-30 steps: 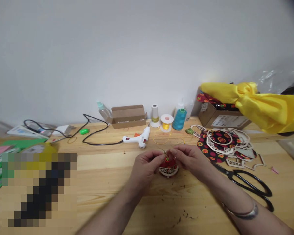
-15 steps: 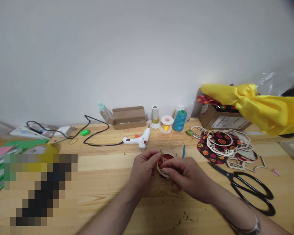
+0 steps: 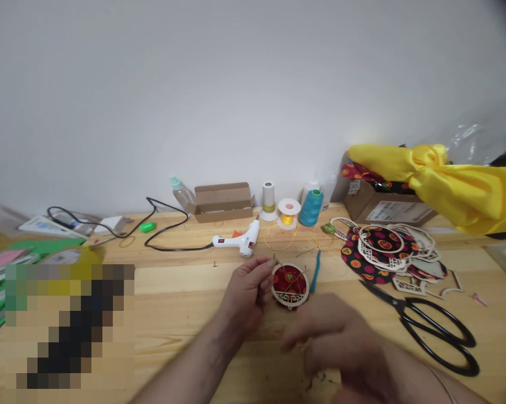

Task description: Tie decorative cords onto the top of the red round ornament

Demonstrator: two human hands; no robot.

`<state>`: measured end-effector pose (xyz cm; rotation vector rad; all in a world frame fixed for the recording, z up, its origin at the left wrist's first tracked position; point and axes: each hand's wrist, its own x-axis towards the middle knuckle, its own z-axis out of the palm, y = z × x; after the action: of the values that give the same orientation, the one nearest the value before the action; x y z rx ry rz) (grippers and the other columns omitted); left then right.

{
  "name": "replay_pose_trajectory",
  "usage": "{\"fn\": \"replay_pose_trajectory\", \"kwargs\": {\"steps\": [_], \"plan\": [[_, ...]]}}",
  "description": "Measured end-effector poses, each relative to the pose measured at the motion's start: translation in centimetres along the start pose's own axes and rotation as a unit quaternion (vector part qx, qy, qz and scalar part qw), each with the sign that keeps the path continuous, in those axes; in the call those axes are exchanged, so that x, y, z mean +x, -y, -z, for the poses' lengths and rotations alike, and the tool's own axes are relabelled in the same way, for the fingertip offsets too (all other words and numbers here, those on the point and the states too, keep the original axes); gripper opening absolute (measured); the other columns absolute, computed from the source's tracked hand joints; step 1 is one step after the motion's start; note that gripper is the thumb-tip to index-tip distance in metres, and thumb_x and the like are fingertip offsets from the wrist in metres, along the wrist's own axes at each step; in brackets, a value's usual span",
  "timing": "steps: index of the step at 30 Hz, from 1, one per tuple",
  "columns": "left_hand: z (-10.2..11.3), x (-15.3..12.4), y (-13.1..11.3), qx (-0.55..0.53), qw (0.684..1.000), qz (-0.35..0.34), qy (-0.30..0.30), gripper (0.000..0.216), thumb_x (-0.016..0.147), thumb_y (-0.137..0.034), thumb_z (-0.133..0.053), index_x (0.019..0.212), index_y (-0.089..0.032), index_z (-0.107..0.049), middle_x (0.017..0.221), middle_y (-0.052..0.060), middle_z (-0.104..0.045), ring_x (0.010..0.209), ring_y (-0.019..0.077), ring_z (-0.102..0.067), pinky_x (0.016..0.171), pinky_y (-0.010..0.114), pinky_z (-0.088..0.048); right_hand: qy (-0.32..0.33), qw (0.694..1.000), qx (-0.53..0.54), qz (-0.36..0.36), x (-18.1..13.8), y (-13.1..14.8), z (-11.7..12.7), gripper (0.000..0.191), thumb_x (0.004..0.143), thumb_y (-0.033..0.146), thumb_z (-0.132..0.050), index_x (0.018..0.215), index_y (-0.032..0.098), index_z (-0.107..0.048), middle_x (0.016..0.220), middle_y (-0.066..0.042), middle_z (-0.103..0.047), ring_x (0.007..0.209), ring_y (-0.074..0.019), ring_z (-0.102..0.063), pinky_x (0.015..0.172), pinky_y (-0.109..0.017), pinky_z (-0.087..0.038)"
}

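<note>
My left hand (image 3: 249,283) is closed in a pinch on a thin yellowish-green cord (image 3: 275,259), just at the upper left of a round ornament. This ornament (image 3: 290,283) has a pale wooden fretwork rim over dark red patterned fabric, and loose strands of cord lie across it. Lower right of it, nearer the camera, is my right hand (image 3: 335,336), smeared by motion; whether it holds anything does not show. A blue strip (image 3: 316,272), perhaps a tassel, lies beside the ornament's right edge.
Behind the ornament are a white glue gun (image 3: 237,241), a yellow cord spool (image 3: 288,214) and a blue thread cone (image 3: 311,207). At right lie black scissors (image 3: 400,306), cut wooden frames (image 3: 381,255) and a cardboard box (image 3: 387,206) under yellow cloth (image 3: 455,191).
My right hand has left the ornament and moved down and toward the camera, uncovering it. My left hand stays nearly in place, still pinching.
</note>
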<state>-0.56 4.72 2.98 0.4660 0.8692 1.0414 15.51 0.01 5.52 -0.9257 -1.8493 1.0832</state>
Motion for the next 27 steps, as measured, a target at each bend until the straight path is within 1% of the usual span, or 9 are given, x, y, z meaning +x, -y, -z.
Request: {"fn": "replay_pose_trajectory", "kwargs": {"steps": [2,3,4,7,10,16,20,22,27], "plan": [[-0.1,-0.2,0.1,0.017,1.000,-0.003,-0.005,0.018,0.064,-0.025,-0.070,0.070,-0.015,-0.056,0.039,-0.011,-0.033,0.034,0.0008,-0.023,0.034,0.014,-0.012,-0.082,0.996,-0.031,0.030,0.9,0.1,0.4,0.026,0.078,0.033,-0.052,0.058,0.021,-0.063,0.074,-0.006,-0.065,0.066,-0.0154,-0.058,0.062,-0.027,-0.043],[-0.1,-0.2,0.2,0.031,0.999,-0.004,-0.010,0.017,0.064,-0.025,-0.070,0.070,-0.015,-0.058,0.038,-0.011,-0.034,0.033,0.0007,-0.023,0.034,0.015,-0.012,-0.155,0.987,-0.042,0.009,1.4,-0.1,0.4,0.025,0.081,0.029,-0.050,0.061,0.020,-0.062,0.073,-0.006,-0.064,0.067,-0.0150,-0.057,0.064,-0.027,-0.043],[-0.2,-0.3,0.2,0.048,0.999,-0.003,-0.016,0.017,0.063,-0.026,-0.070,0.069,-0.015,-0.059,0.038,-0.010,-0.036,0.033,0.0007,-0.024,0.034,0.015,-0.012,-0.193,0.980,-0.037,-0.027,2.0,-0.3,0.4,0.022,0.080,0.028,-0.051,0.064,0.019,-0.062,0.075,-0.006,-0.064,0.071,-0.0158,-0.058,0.067,-0.028,-0.043],[-0.5,-0.6,0.3,0.104,0.994,-0.007,-0.021,0.017,0.063,-0.028,-0.070,0.069,-0.014,-0.063,0.040,-0.007,-0.047,0.032,0.0007,-0.029,0.033,0.015,-0.013,-0.150,0.971,0.093,-0.161,3.3,-1.4,-0.1,0.020,0.076,0.034,-0.056,0.077,0.016,-0.064,0.077,-0.005,-0.066,0.072,-0.0165,-0.059,0.068,-0.029,-0.046],[-0.6,-0.8,0.2,0.142,0.990,-0.022,-0.002,0.017,0.065,-0.028,-0.069,0.071,-0.013,-0.066,0.046,-0.004,-0.055,0.034,0.0008,-0.032,0.034,0.016,-0.016,-0.117,0.935,0.232,-0.243,3.6,-2.1,-0.5,0.027,0.069,0.038,-0.064,0.083,0.014,-0.064,0.072,-0.003,-0.067,0.066,-0.0145,-0.060,0.065,-0.028,-0.048],[-1.1,-1.1,0.0,0.209,0.976,-0.048,0.028,0.014,0.067,-0.025,-0.066,0.068,-0.012,-0.068,0.055,0.000,-0.063,0.038,0.0027,-0.039,0.038,0.017,-0.024,-0.130,0.912,0.272,-0.278,3.5,-2.0,-0.6,0.031,0.061,0.037,-0.070,0.079,0.014,-0.059,0.058,0.000,-0.063,0.048,-0.0122,-0.057,0.049,-0.026,-0.047],[-1.2,-1.2,-0.1,0.226,0.971,-0.049,0.058,0.013,0.069,-0.025,-0.063,0.066,-0.013,-0.068,0.057,0.001,-0.064,0.041,0.0054,-0.045,0.041,0.018,-0.030,-0.127,0.917,0.254,-0.280,3.6,-2.2,-0.6,0.027,0.063,0.038,-0.067,0.071,0.014,-0.056,0.044,0.005,-0.052,0.037,-0.0071,-0.045,0.036,-0.019,-0.037],[-1.1,-1.2,0.0,0.222,0.972,-0.046,0.054,0.012,0.068,-0.025,-0.065,0.067,-0.014,-0.069,0.059,0.001,-0.065,0.047,0.0072,-0.049,0.045,0.018,-0.034,-0.138,0.919,0.242,-0.280,3.7,-2.3,-0.5,0.027,0.063,0.037,-0.067,0.068,0.014,-0.056,0.044,0.006,-0.050,0.037,-0.0054,-0.041,0.035,-0.017,-0.032],[-0.9,-1.0,0.1,0.221,0.974,-0.033,0.028,0.015,0.063,-0.029,-0.070,0.068,-0.014,-0.070,0.057,0.001,-0.063,0.048,0.0084,-0.050,0.044,0.018,-0.033,-0.162,0.930,0.200,-0.264,3.7,-2.2,-0.4,0.023,0.061,0.034,-0.068,0.064,0.013,-0.057,0.053,0.003,-0.054,0.046,-0.0071,-0.045,0.043,-0.020,-0.036]]}}
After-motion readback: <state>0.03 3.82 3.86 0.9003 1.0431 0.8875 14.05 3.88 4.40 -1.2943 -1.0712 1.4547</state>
